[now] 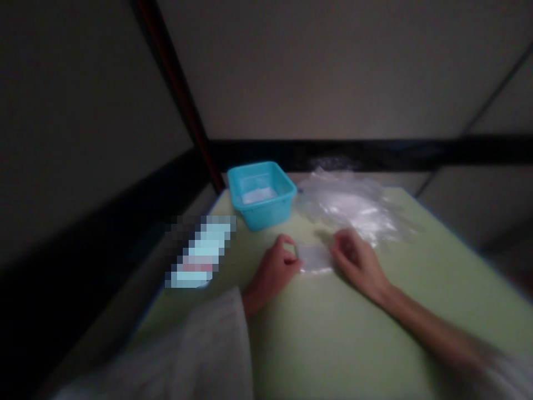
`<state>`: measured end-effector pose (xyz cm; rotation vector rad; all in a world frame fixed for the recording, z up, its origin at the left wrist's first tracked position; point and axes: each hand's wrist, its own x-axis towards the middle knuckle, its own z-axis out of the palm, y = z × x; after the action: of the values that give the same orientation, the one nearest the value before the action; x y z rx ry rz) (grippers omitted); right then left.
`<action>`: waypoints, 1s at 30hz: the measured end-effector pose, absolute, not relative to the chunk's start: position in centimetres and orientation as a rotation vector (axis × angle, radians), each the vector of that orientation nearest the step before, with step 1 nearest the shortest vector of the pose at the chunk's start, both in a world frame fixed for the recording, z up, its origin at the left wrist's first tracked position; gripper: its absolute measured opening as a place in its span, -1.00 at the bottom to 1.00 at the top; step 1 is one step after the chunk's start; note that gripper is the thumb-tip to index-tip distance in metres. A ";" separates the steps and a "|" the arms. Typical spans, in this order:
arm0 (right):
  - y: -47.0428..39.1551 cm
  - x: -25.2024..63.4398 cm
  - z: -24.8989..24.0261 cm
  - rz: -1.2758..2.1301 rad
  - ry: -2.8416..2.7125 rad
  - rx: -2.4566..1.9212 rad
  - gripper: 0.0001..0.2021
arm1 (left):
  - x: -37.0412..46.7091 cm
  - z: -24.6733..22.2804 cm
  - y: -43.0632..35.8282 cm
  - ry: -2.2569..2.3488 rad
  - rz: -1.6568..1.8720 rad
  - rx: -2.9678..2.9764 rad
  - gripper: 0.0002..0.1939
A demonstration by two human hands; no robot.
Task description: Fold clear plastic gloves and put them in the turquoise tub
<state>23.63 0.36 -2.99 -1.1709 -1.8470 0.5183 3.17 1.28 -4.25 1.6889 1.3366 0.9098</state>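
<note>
A small clear plastic bag [315, 258] lies flat over the pale green table [316, 328], between my two hands. My left hand [277, 266] pinches its left edge with thumb and fingers. At the bag's right edge, my right hand [356, 261] has its fingers curled in and pressed together; whether it grips the bag or something small is too blurred to tell.
A turquoise plastic basket [266, 214] with something whitish inside stands beyond my left hand. A heap of clear plastic bags [350, 203] lies at the back right. A pixelated, bright flat object [204, 253] is at the table's left edge. Walls rise behind.
</note>
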 end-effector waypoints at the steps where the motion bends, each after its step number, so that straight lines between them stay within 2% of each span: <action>1: -0.1 23.6 -2.8 0.402 -1.965 -1.140 -0.88 | 3.2 -4.2 1.3 1.343 0.910 1.686 -0.65; 3: -1.0 23.2 -2.5 0.264 -2.210 -1.062 -0.80 | 3.3 -4.2 1.3 1.350 0.918 1.669 -0.64; 6: -2.1 22.4 -2.6 0.121 -2.482 -1.014 -0.55 | 3.4 -4.1 1.2 1.348 0.930 1.635 -0.63; 10: -2.5 21.8 -3.4 0.060 -2.643 -1.018 -0.33 | 3.5 -4.1 1.3 1.345 0.934 1.629 -0.62; 16: -2.1 21.8 -3.9 0.032 -2.701 -1.060 -0.27 | 3.5 -4.0 1.3 1.310 0.916 1.614 -0.61; 22: -2.2 21.8 -4.2 -0.021 -2.660 -1.053 -0.30 | 3.0 -4.1 1.5 1.307 0.889 1.683 -0.71; 28: -2.2 22.0 -4.2 -0.043 -2.624 -1.078 -0.24 | 3.0 -3.3 -0.2 1.344 0.964 2.351 -0.83; 30: -2.2 22.0 -4.2 -0.044 -2.617 -1.088 -0.21 | 3.0 -3.1 -1.2 1.212 0.875 2.571 -0.69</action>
<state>22.02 -2.22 -4.20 -1.0884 -2.6174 -0.0443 3.03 -1.21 -3.08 2.5709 1.2116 0.8745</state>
